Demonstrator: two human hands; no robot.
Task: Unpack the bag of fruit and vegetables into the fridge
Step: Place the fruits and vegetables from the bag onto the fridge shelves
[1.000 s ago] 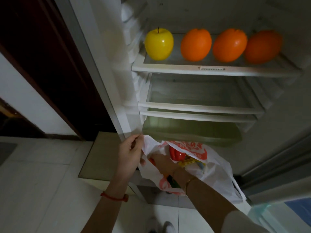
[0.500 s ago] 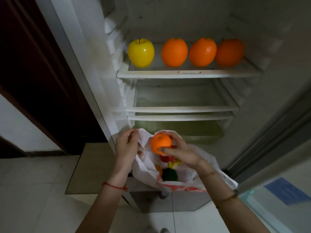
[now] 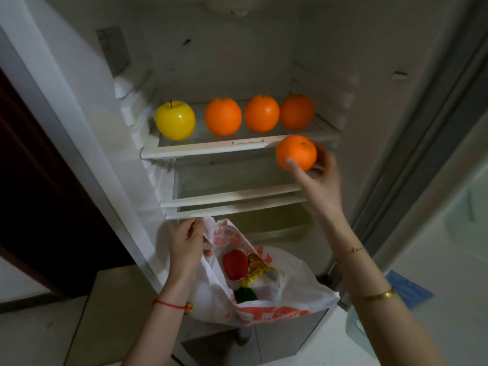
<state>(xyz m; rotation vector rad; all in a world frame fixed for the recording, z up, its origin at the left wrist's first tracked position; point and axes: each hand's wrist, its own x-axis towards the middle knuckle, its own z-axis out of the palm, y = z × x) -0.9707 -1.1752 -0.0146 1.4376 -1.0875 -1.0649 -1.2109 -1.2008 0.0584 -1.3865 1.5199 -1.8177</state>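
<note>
An orange is gripped by the right hand, fingers curled round it, just in front of the right end of the top shelf's front edge. Along that shelf an apple and three oranges are lined up. The shelf below is bare. The bag's rim is pinched by the left hand.

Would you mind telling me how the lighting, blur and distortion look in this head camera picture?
Head view: dim overall, brightest on the fridge's top shelf; a small glare spot on the yellow apple; the right hand holding the orange is slightly motion-blurred; the wide-angle lens bends the fridge edges.
</note>
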